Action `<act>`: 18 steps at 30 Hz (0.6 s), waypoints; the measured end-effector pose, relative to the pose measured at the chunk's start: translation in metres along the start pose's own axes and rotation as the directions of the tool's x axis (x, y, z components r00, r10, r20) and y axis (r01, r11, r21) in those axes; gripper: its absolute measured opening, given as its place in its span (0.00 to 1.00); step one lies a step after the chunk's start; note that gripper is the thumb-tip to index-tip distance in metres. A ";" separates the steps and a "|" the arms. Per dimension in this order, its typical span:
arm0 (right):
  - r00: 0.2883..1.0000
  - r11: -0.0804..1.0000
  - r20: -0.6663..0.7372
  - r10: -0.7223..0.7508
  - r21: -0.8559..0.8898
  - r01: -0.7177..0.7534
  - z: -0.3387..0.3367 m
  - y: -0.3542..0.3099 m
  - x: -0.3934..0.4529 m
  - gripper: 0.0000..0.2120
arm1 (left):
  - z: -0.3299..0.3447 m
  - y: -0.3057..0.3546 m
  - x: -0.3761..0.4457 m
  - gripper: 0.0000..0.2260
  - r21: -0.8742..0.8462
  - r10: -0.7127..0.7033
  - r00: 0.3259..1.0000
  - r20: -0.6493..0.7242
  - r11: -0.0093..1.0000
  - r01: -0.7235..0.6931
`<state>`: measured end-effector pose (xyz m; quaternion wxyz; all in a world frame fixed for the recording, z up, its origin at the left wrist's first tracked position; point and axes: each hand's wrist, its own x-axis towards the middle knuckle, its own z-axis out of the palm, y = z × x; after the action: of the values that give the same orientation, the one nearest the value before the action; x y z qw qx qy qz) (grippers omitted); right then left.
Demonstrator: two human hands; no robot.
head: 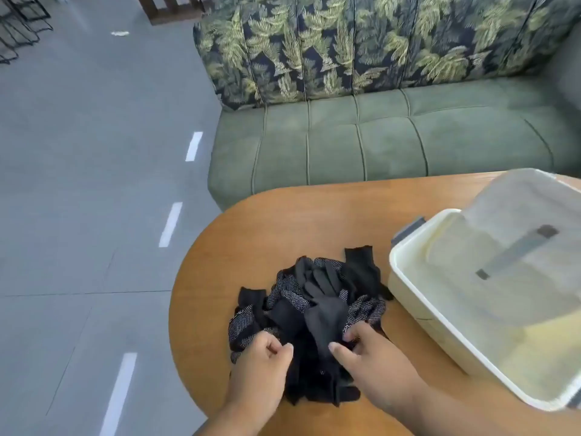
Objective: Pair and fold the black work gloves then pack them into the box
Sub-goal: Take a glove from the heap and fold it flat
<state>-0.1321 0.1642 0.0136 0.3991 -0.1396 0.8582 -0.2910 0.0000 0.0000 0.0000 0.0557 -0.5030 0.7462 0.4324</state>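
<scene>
— Black knit fabric is what both hands are buried in: a heap of work gloves [309, 313], some plain, some with a dotted palm, is piled on the near rounded end of a wooden table [251, 228].

— How is the left hand [261, 366] placed?

— It is laid on the near left edge of the heap, fingers curled inward, with dark fabric pinched between thumb and forefinger. The right hand [374, 360] is set just beside it; a plain glove at the middle of the heap is pinched between its thumb and bent fingers.

— And the box?

— A cream plastic box [418, 313] is seen to the right of the heap, almost touching it. A translucent lid [528, 234] with a grey handle is propped tilted over its far side. Whether any gloves are inside cannot be told; the interior is blurred.

— Beyond the table?

— A green sofa [377, 146] is stood past the far edge, backed by leaf-patterned cushions [361, 45]. Grey floor tiles [94, 184] are spread to the left.
</scene>
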 end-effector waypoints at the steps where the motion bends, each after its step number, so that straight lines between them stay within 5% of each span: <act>1: 1.000 0.999 0.002 -0.022 -0.034 0.022 0.011 0.005 0.006 0.20 | 0.005 -0.009 0.003 0.11 0.044 0.044 0.999 -0.023 0.998 -0.043; 4: 0.995 0.982 -0.048 -0.084 -0.174 0.075 0.035 0.012 0.015 0.30 | 0.015 -0.029 0.008 0.10 0.239 0.155 0.984 -0.091 0.962 -0.130; 8: 0.982 0.971 -0.127 -0.142 -0.213 0.113 0.054 0.027 0.018 0.19 | 0.031 -0.050 0.006 0.21 0.434 0.259 0.963 -0.079 0.879 -0.201; 11: 0.961 0.978 -0.208 -0.183 -0.135 0.158 0.058 0.034 0.010 0.09 | 0.036 -0.064 0.005 0.20 0.427 0.342 0.934 -0.099 0.863 -0.271; 15: 0.927 0.975 -0.310 -0.212 -0.010 0.220 0.069 0.054 -0.008 0.10 | 0.026 -0.084 -0.002 0.02 0.342 0.469 0.870 -0.153 0.851 -0.399; 18: 0.909 0.962 -0.382 -0.167 0.139 0.235 0.072 0.067 -0.025 0.12 | 0.012 -0.086 -0.015 0.04 0.161 0.457 0.870 -0.185 0.888 -0.432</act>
<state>-0.0618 0.2013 -0.0493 0.2109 -0.1340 0.8683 -0.4286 0.0713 0.0085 -0.0502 -0.0988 -0.3581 0.8669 0.3324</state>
